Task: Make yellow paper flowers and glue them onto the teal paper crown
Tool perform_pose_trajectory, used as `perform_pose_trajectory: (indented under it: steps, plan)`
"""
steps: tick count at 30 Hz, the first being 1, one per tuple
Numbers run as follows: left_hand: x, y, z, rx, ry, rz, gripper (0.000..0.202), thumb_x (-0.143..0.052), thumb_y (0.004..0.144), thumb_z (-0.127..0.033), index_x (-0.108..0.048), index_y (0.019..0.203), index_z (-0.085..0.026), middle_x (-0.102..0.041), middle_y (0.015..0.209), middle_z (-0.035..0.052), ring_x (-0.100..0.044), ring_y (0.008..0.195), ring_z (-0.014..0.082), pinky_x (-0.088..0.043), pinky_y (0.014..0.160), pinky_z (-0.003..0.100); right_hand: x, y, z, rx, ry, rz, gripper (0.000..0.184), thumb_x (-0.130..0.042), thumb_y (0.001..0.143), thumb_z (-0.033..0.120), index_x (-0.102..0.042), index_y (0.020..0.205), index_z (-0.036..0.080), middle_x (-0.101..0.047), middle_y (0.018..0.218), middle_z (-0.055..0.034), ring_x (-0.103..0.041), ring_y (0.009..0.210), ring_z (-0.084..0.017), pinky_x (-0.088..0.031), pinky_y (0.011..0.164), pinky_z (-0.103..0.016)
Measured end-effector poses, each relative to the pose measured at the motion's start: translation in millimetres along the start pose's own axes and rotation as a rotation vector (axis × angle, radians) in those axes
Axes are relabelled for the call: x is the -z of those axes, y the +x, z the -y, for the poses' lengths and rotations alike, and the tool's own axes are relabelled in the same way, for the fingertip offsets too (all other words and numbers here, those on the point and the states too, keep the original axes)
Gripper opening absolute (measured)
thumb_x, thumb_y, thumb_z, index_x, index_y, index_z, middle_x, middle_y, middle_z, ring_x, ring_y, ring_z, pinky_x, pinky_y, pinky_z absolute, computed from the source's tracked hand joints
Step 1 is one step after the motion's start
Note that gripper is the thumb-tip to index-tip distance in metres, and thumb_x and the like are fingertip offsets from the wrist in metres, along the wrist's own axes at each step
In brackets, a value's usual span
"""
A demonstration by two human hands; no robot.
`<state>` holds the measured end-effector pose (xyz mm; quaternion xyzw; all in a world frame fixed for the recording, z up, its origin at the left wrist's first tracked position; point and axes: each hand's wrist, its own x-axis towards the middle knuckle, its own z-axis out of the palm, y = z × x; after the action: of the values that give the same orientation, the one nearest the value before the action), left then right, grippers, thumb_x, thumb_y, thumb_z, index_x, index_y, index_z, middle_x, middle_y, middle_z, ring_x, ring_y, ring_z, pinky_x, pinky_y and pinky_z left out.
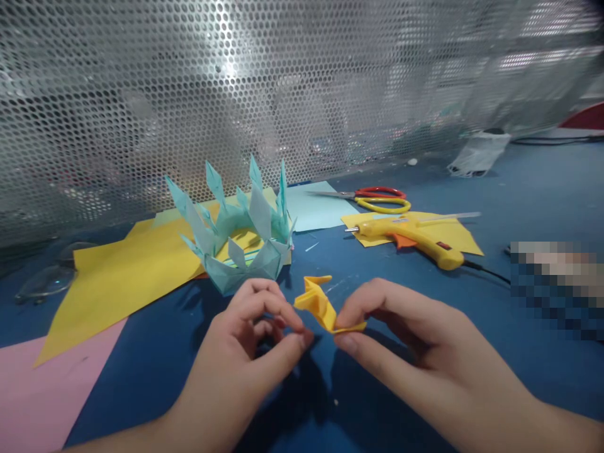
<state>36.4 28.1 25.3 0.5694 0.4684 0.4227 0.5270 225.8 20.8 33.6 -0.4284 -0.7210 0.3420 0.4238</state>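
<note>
A small folded yellow paper piece with pointed ends is pinched between the thumb and forefinger of my right hand. Just left of it, my left hand is closed, thumb and forefinger tips together beside the piece, with nothing visible in them. Behind my left hand stands a light-blue folded paper crown with tall pointed tips.
Yellow sheets and a pink sheet lie at left, near clear glasses. Red-and-yellow scissors rest on pale-blue paper. A yellow glue gun lies at right. Perforated metal mesh borders the back.
</note>
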Motion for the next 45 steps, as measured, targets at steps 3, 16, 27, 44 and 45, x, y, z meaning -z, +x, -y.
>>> perform_pose_trajectory:
  steps: [3, 16, 27, 44, 45]
  plan:
    - [1.3, -5, 0, -0.060, 0.108, 0.074, 0.009, -0.075, 0.070, -0.021, -0.074, 0.071, -0.031, -0.061, 0.077, -0.0035, -0.053, 0.064, 0.0097, -0.044, 0.060, 0.019, 0, 0, 1, 0.004, -0.025, -0.011, 0.008, -0.062, 0.082, 0.016, -0.061, 0.078, 0.023, -0.065, 0.073, 0.0073, -0.061, 0.067, -0.007, -0.049, 0.063, -0.015]
    - [1.2, -9, -6, -0.151, 0.235, 0.025, 0.007, -0.075, 0.071, -0.026, -0.076, 0.068, -0.032, -0.065, 0.060, -0.0037, -0.056, 0.053, 0.0107, -0.043, 0.049, 0.017, -1, -7, 7, 0.066, 0.039, 0.075, 0.009, -0.063, 0.081, 0.013, -0.063, 0.083, 0.022, -0.071, 0.078, 0.0072, -0.066, 0.069, -0.006, -0.051, 0.066, -0.010]
    - [3.6, -11, -3, -0.184, 0.246, 0.041, 0.010, -0.074, 0.072, -0.022, -0.074, 0.073, -0.032, -0.069, 0.072, -0.0042, -0.062, 0.060, 0.0111, -0.046, 0.051, 0.017, -4, -8, 0, 0.110, 0.029, 0.044, 0.027, -0.061, 0.079, 0.005, -0.060, 0.096, 0.027, -0.072, 0.083, 0.0114, -0.067, 0.073, -0.002, -0.050, 0.070, -0.005]
    - [-4.4, -7, -4, 0.021, 0.130, 0.036, 0.004, -0.071, 0.065, -0.021, -0.069, 0.062, -0.022, -0.065, 0.069, -0.0012, -0.057, 0.057, 0.0113, -0.042, 0.049, 0.020, -8, -5, 6, 0.044, -0.069, -0.040, 0.017, -0.061, 0.077, 0.007, -0.064, 0.079, 0.024, -0.069, 0.070, 0.0097, -0.064, 0.061, -0.004, -0.049, 0.059, -0.008]
    - [-4.5, -6, -4, 0.043, 0.135, 0.035, 0.002, -0.072, 0.066, -0.023, -0.071, 0.064, -0.023, -0.067, 0.072, 0.0001, -0.060, 0.063, 0.0140, -0.043, 0.051, 0.021, -7, -6, 6, 0.049, -0.071, -0.048, 0.017, -0.061, 0.077, 0.008, -0.064, 0.080, 0.024, -0.069, 0.071, 0.0089, -0.064, 0.062, -0.005, -0.050, 0.060, -0.009]
